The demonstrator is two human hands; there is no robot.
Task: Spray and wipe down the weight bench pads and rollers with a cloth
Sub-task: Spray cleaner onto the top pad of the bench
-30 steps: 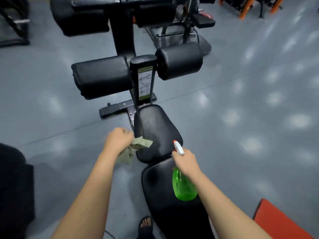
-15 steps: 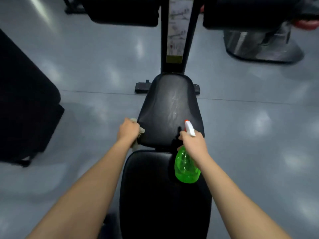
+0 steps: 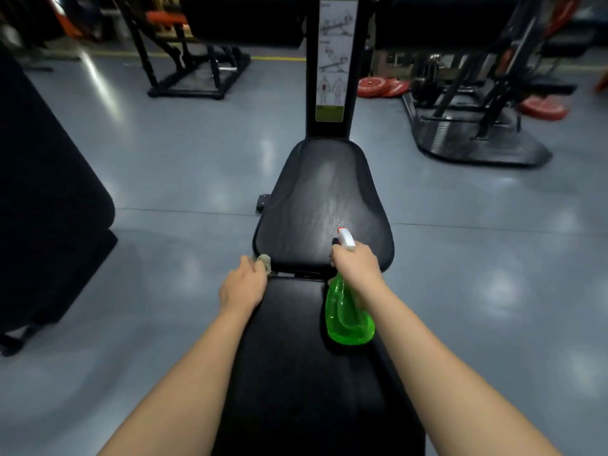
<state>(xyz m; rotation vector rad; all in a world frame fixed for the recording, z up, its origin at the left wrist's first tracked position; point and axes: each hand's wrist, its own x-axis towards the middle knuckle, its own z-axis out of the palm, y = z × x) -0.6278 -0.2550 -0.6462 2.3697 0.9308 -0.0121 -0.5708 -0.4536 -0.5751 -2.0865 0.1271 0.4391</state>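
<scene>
Above bench pads (image 3: 322,192), outstretched left hand (image 3: 243,286) clutches cloth (image 3: 265,260); right hand (image 3: 357,263) grips spray bottle (image 3: 348,320).

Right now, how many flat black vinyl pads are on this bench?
2: the tapered seat pad farther away, and the long back pad nearest the camera. Frame edges may hide more.

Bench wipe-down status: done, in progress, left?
Done: seat pad shows a wet spray sheen. In hand: right hand grips the green spray bottle, nozzle toward it; left hand holds the cloth at its near-left corner. Left: wiping it, then the back pad and rollers.
</scene>
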